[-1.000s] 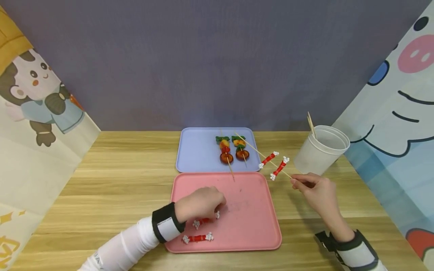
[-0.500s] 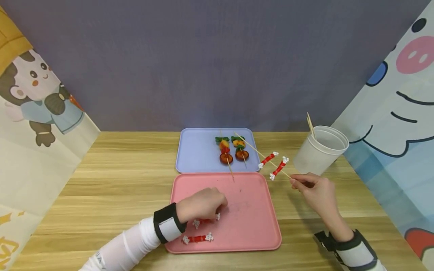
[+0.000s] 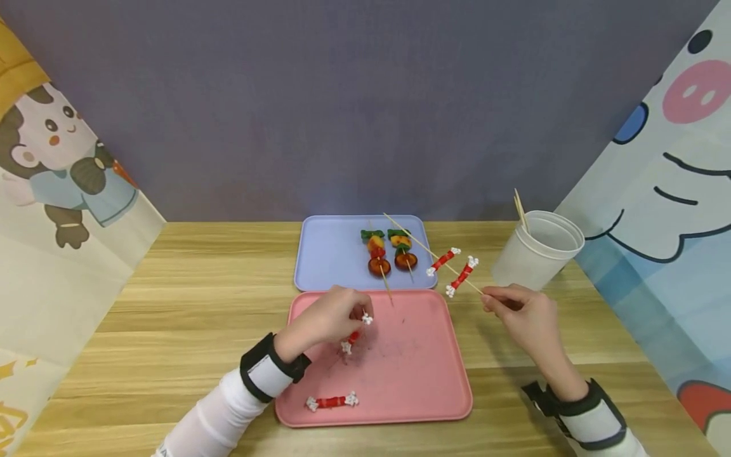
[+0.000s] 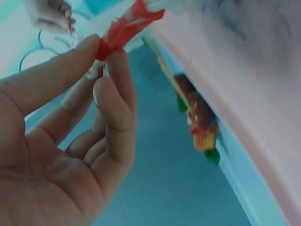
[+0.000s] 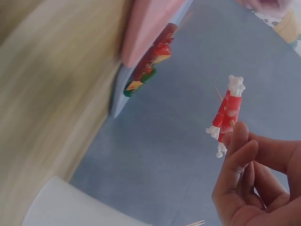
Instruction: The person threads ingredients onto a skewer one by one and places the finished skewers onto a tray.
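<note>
Over the pink tray point(image 3: 411, 381), my left hand point(image 3: 331, 315) pinches a small red toy bone piece with white knobbed ends point(image 3: 353, 338). The left wrist view shows its red middle point(image 4: 129, 30) between thumb and fingertip. At the right, my right hand point(image 3: 528, 324) pinches the lower end of a bamboo skewer point(image 3: 412, 237), which slants up and left. Threaded on it are two more red-and-white bone pieces, an upper one point(image 3: 443, 261) and a lower one point(image 3: 463, 277). Another bone piece point(image 3: 331, 402) lies near the pink tray's front left corner.
A blue tray point(image 3: 325, 254) behind the pink one bears two loaded skewers, a left one point(image 3: 375, 246) and a right one point(image 3: 401, 242). The left skewer's stick overhangs the pink tray. A white cup point(image 3: 525, 263) with bamboo sticks point(image 3: 520, 209) stands back right. A grey panel closes the rear.
My left hand has picked the bone piece up off the pink tray, moving it away from me. The right hand and its skewer have shifted slightly left and up.
</note>
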`<action>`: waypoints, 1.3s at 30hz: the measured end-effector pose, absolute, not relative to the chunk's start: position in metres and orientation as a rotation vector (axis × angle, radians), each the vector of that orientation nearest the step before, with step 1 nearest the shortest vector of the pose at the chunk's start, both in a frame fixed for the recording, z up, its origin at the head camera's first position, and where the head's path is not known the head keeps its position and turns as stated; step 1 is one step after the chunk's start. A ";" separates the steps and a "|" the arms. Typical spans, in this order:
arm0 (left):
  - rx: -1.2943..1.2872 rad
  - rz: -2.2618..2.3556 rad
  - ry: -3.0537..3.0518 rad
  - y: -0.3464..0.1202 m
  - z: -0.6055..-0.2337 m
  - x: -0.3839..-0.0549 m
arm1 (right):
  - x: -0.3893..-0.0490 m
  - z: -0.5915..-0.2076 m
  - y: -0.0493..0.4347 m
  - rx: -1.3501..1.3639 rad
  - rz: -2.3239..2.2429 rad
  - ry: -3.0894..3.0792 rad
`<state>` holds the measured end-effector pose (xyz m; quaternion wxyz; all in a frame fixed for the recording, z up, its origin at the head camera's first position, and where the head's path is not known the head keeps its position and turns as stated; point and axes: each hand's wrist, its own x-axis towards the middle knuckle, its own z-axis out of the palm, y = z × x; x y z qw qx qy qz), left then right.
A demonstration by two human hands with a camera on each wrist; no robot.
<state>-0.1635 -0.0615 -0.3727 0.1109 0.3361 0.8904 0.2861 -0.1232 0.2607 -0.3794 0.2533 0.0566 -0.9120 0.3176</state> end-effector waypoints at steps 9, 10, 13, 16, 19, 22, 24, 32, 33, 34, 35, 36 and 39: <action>0.834 1.049 2.765 -0.077 -0.360 -0.177 | -0.126 -0.369 0.250 0.185 0.887 -2.461; 0.825 1.061 2.774 -0.079 -0.358 -0.179 | -0.126 -0.368 0.249 0.194 0.889 -2.456; 0.779 1.116 2.803 -0.084 -0.353 -0.185 | -0.126 -0.365 0.246 0.206 0.912 -2.445; 0.731 1.209 2.818 -0.088 -0.349 -0.190 | -0.125 -0.361 0.242 0.229 0.969 -2.429; 0.673 1.298 2.844 -0.091 -0.345 -0.195 | -0.124 -0.358 0.237 0.256 1.000 -2.411; 0.611 1.375 2.884 -0.093 -0.341 -0.198 | -0.125 -0.355 0.233 0.282 1.017 -2.394; 0.576 1.421 2.903 -0.093 -0.339 -0.201 | -0.125 -0.354 0.230 0.297 1.015 -2.386; 0.434 1.596 2.957 -0.096 -0.333 -0.207 | -0.125 -0.347 0.222 0.338 1.037 -2.372; 0.420 1.626 2.962 -0.096 -0.332 -0.208 | -0.124 -0.346 0.221 0.341 1.041 -2.369; 0.413 1.661 2.968 -0.096 -0.332 -0.209 | -0.124 -0.346 0.221 0.342 1.045 -2.368; 0.407 1.704 2.968 -0.096 -0.331 -0.210 | -0.124 -0.346 0.220 0.344 1.050 -2.367; 0.400 1.739 2.970 -0.096 -0.331 -0.211 | -0.123 -0.345 0.220 0.343 1.054 -2.367; 0.376 1.846 2.966 -0.096 -0.330 -0.213 | -0.122 -0.346 0.219 0.342 1.066 -2.368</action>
